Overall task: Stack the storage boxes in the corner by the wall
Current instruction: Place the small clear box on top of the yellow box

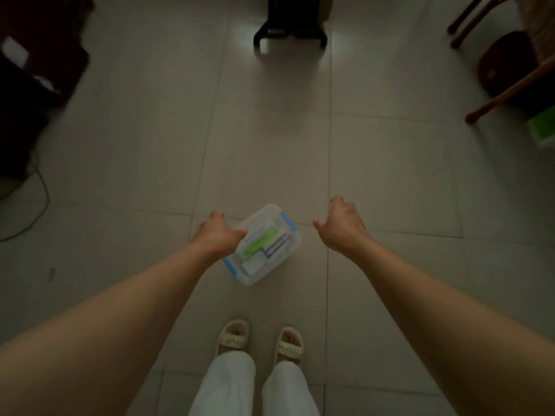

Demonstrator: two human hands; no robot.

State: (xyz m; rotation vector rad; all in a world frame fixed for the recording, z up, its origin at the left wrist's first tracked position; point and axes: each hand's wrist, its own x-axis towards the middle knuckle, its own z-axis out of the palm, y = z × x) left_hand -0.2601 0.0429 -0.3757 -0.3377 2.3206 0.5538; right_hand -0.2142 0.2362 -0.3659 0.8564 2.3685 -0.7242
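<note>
A small clear storage box (pixel 267 247) with blue latches lies on the tiled floor just ahead of my feet, turned at an angle. Papers and a green strip show through its lid. My left hand (pixel 214 235) hovers over the box's left edge with its thumb pointing across the lid and its fingers loosely curled; it holds nothing that I can see. My right hand (pixel 341 226) is spread open in the air to the right of the box, a clear gap away from it.
Dark furniture (pixel 30 85) fills the left side, with a cable (pixel 36 205) trailing on the floor. A black stand (pixel 289 28) is straight ahead. Wooden chair legs (pixel 510 88) and a green-lidded box (pixel 542 127) sit at the right edge. My slippered feet (pixel 234 334) are below.
</note>
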